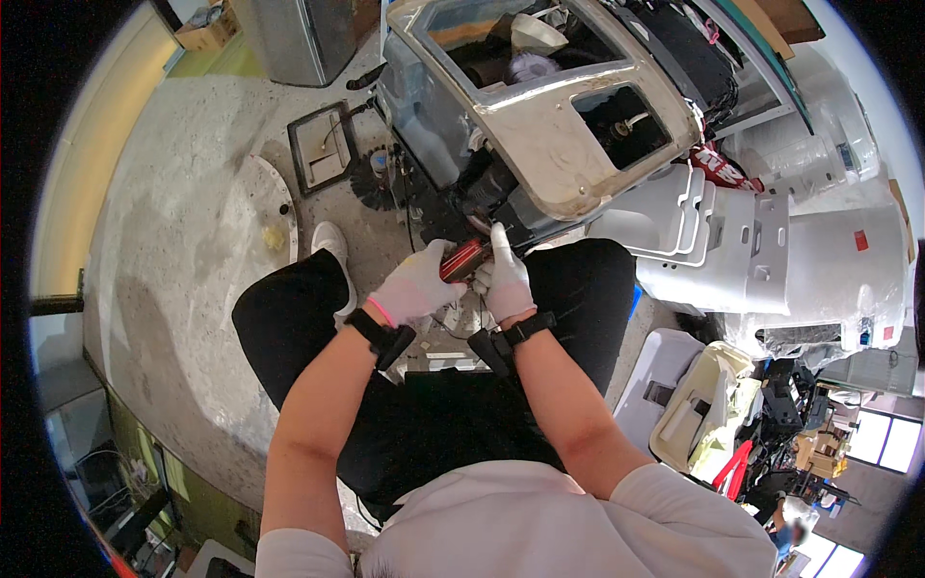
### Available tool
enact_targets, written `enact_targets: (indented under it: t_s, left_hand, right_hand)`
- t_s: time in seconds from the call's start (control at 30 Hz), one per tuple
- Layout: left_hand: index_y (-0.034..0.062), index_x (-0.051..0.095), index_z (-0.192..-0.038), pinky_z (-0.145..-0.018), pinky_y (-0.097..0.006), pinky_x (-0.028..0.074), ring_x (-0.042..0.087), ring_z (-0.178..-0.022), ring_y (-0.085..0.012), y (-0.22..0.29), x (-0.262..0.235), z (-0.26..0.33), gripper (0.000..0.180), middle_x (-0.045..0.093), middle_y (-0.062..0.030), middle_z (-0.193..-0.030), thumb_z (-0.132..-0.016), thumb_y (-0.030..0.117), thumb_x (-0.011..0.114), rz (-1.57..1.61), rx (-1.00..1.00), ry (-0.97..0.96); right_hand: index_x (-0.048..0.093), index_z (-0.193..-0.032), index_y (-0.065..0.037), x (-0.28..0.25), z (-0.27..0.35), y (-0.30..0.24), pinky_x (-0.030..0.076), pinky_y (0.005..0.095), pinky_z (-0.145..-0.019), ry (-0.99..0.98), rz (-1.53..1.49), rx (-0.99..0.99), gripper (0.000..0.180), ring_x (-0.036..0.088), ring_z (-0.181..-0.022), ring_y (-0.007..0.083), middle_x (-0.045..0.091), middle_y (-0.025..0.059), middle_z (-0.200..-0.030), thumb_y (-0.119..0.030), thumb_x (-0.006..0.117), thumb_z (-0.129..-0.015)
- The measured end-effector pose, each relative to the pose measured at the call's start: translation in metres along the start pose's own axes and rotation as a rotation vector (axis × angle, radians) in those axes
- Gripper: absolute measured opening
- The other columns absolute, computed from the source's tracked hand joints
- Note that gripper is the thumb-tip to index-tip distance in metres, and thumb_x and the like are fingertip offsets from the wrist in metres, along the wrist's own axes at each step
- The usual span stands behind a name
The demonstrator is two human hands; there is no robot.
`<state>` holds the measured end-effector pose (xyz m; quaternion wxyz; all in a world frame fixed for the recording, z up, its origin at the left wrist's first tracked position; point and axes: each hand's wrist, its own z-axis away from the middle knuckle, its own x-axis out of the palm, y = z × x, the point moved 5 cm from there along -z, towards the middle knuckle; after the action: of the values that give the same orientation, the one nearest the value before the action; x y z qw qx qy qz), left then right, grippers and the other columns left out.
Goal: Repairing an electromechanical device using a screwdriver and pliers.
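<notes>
Both my hands wear white gloves and meet between my knees, close to the lower front of a large beige and grey machine housing (pixel 549 159). My left hand (pixel 412 284) is closed around a red-and-black hand tool (pixel 464 260), whose exact kind I cannot make out. On the tool's other side, my right hand (pixel 506 277) has its fingers curled against it and its thumb stretched up toward the machine. The tool's far end points at dark parts (pixel 487 193) under the housing. Where tool and parts meet is hidden.
A round black brush (pixel 374 178) and a dark-framed tray (pixel 322 146) lie left of the machine. White plastic shells (pixel 713 226) stack up at the right, above a cream bin-like part (pixel 696 409). A grey cabinet (pixel 299 39) stands at the back left.
</notes>
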<state>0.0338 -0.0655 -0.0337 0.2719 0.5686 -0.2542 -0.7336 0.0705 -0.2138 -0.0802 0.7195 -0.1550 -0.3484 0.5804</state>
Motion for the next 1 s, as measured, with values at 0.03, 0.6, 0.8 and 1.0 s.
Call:
enact_targets:
  t_s: [0.03, 0.6, 0.8, 1.0]
  left_hand:
    - [-0.0017, 0.043, -0.126, -0.067, -0.033, 0.052, 0.063, -0.077, -0.0205, 0.004, -0.008, -0.001, 0.066, 0.062, -0.0176, -0.087, -0.077, 0.035, 0.067, 0.235, -0.088, -0.151]
    - [-0.0028, 0.056, -0.105, -0.053, -0.027, 0.054, 0.063, -0.061, -0.0157, -0.003, 0.005, -0.003, 0.047, 0.063, -0.0092, -0.077, -0.093, 0.042, 0.052, 0.958, -0.331, -0.386]
    - [-0.0018, 0.057, -0.105, -0.055, -0.029, 0.055, 0.064, -0.061, -0.019, -0.017, 0.012, -0.007, 0.046, 0.065, -0.0121, -0.078, -0.094, 0.043, 0.048, 1.154, -0.298, -0.497]
    - [-0.0019, 0.057, -0.108, -0.056, -0.03, 0.054, 0.063, -0.059, -0.0196, -0.023, 0.021, -0.008, 0.045, 0.065, -0.0115, -0.079, -0.096, 0.04, 0.045, 1.238, -0.313, -0.566]
  right_hand:
    - [0.049, -0.074, -0.013, -0.004, -0.004, 0.002, 0.034, 0.0232, -0.05, 0.005, 0.0, -0.003, 0.039, 0.04, -0.052, 0.0077, 0.041, -0.0051, -0.061, -0.048, 0.064, -0.084]
    - [0.06, -0.109, -0.006, -0.002, -0.007, 0.0, 0.034, 0.0237, -0.05, -0.207, -0.179, -0.166, 0.03, 0.035, -0.053, 0.0063, 0.034, -0.0062, -0.06, -0.032, 0.053, -0.095]
    - [0.06, -0.111, -0.007, 0.002, -0.007, 0.007, 0.028, 0.0238, -0.05, -0.159, -0.116, -0.084, 0.037, 0.029, -0.051, 0.0066, 0.029, -0.0071, -0.06, -0.039, 0.05, -0.095]
    - [0.056, -0.117, -0.009, 0.015, 0.002, 0.009, 0.027, 0.0239, -0.05, -0.405, -0.275, 0.019, 0.041, 0.03, -0.052, 0.0073, 0.031, -0.0068, -0.061, -0.042, 0.047, -0.096]
